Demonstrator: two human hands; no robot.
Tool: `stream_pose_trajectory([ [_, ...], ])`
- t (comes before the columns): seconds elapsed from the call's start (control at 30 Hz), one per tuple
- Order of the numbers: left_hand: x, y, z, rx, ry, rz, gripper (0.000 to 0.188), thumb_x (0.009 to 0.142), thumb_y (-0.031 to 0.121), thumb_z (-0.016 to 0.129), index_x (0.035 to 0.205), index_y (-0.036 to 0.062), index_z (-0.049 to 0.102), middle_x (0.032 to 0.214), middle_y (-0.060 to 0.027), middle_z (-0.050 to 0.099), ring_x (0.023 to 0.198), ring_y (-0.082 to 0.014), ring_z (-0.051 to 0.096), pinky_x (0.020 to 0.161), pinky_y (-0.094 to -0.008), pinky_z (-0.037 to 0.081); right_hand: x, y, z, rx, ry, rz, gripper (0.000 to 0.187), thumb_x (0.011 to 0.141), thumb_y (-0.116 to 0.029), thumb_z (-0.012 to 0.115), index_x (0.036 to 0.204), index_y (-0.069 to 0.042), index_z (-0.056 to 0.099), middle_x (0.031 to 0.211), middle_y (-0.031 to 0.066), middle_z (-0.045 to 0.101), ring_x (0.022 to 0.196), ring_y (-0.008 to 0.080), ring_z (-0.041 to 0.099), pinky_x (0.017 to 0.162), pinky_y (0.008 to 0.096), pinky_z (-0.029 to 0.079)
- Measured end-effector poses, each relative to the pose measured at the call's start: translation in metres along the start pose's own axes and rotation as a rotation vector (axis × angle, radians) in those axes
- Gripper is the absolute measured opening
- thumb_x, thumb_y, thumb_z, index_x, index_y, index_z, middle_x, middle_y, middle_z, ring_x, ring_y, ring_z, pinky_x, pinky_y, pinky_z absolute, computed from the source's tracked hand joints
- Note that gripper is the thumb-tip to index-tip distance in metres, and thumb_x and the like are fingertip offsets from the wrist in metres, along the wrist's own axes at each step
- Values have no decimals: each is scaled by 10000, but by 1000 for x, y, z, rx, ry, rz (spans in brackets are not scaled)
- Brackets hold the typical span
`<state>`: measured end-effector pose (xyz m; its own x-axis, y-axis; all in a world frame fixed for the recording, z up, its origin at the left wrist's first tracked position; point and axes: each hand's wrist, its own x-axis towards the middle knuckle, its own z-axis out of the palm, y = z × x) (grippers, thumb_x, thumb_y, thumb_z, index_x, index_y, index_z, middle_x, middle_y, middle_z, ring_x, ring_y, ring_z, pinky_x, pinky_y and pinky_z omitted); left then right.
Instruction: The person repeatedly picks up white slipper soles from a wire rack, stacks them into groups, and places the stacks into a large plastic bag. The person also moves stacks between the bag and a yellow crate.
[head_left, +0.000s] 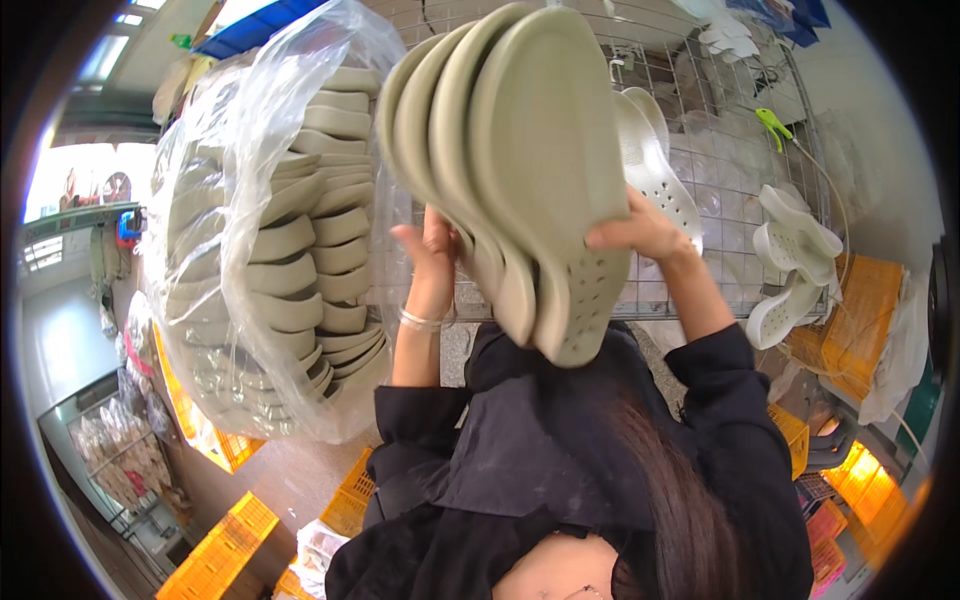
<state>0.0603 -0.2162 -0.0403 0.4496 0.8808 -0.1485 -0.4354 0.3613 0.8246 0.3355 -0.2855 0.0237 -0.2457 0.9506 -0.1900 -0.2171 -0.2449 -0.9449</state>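
Between my hands I hold a stack of several olive-green foam insoles [545, 120], nested together and tilted, with wide rounded ends up and perforated ends down. My left hand [432, 262] supports the stack's left side; its thumb sticks out and the other fingers are partly hidden behind the insoles. From the right, my right hand [650, 228] grips the edge, thumb lying on the front insole and fingers behind. Just left of my left hand stands a clear plastic bag [235, 250] packed with rows of matching olive insoles [285, 240].
Behind the stack is a wire-grid table [735, 165]. White perforated insoles [665, 185] lie on it, with more white insoles [795, 250] at its right edge. A green-handled air gun [773, 125] hangs on a hose. Orange crates [220, 548] stand on the floor.
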Motion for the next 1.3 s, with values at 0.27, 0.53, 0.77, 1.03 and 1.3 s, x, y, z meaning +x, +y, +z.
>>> stream_pose_trajectory([
  [0.27,-6,-53,-24,500,-302,-444,457,1036,353,380,1339,22,467,1320,-67,534,1196,-148,499,1025,-302,384,-9,38,-31,-1178,-343,-293,548,637,-27,744,1168,-109,637,1443,-16,461,1412,210,310,1126,622,202],
  [0.53,-8,-84,6,313,-160,-437,690,957,518,412,1419,26,267,1386,-125,373,1292,-209,376,1086,-334,309,-57,114,-29,-1410,294,-432,557,700,-31,717,1212,-226,618,1439,53,459,1377,299,357,1087,617,279],
  [0.77,-24,-97,27,1034,-453,-252,575,969,325,373,1383,-70,320,1318,-320,465,1269,-411,442,1068,-417,342,-107,82,114,-240,1040,291,874,818,-303,709,1487,-30,217,1488,324,225,1349,502,292,1087,527,305],
  [1.03,28,-14,52,1169,-836,-594,321,899,234,577,1067,-39,578,938,-276,635,910,-355,655,757,-433,508,-66,173,158,-663,1235,175,1059,604,-174,745,1500,-60,192,1426,287,363,1298,425,406,1028,448,397],
  [1.3,103,172,-83,2392,706,748,1177,678,420,796,1492,-30,76,1429,-375,245,1220,-500,434,1033,-526,352,-160,64,104,-529,1174,48,777,658,-198,632,1378,26,445,1198,174,533,1137,270,529,988,382,406],
])
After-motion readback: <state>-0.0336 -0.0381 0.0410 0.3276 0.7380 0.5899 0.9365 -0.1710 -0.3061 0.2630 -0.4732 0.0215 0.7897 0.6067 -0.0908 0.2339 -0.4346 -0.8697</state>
